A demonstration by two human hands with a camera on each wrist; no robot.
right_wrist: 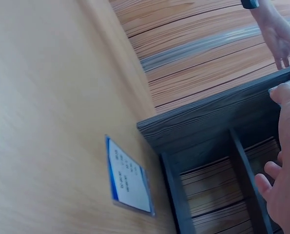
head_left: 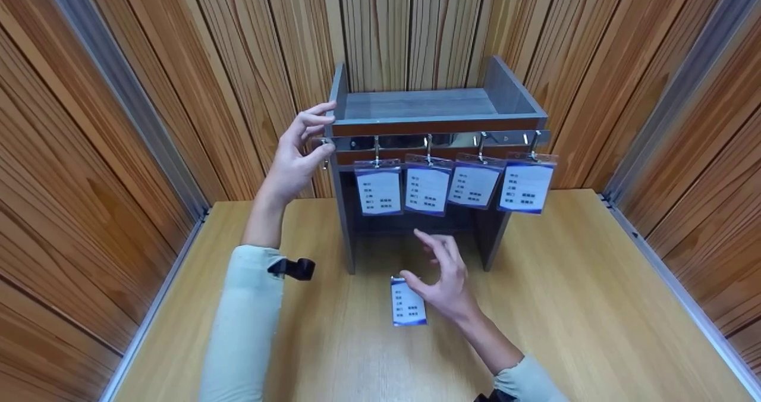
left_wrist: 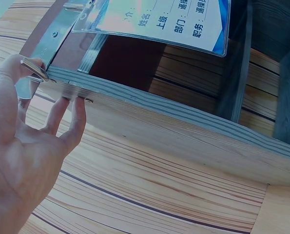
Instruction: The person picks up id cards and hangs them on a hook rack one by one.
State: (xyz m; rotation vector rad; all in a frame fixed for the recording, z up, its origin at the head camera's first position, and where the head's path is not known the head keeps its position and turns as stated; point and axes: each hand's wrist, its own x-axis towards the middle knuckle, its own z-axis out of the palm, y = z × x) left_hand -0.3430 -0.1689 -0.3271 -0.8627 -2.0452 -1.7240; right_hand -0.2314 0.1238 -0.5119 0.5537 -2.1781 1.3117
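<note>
At the grey shelf unit's [head_left: 517, 90] left front corner, my left hand [head_left: 297, 155] holds the end of the metal hook rail [head_left: 505, 137]. In the left wrist view, its fingertips touch the shelf's side panel [left_wrist: 135, 117], and a hook [left_wrist: 35, 70] shows beside the thumb. Several badge holders [head_left: 428, 185] with white and blue cards hang from the rail's hooks. Lower down, my right hand [head_left: 446, 280] is in front of the unit, fingers loosely bent and nothing in its grasp. Another badge [head_left: 408, 307] lies flat on the table beside its thumb.
The wooden table [head_left: 594, 307] runs up to slatted wood walls [head_left: 410, 27] at the back and both sides. Metal strips [head_left: 672, 283] edge the table. A dark divider [right_wrist: 244, 180] stands inside the unit's lower part. Black wrist mounts [head_left: 297, 269] are on both sleeves.
</note>
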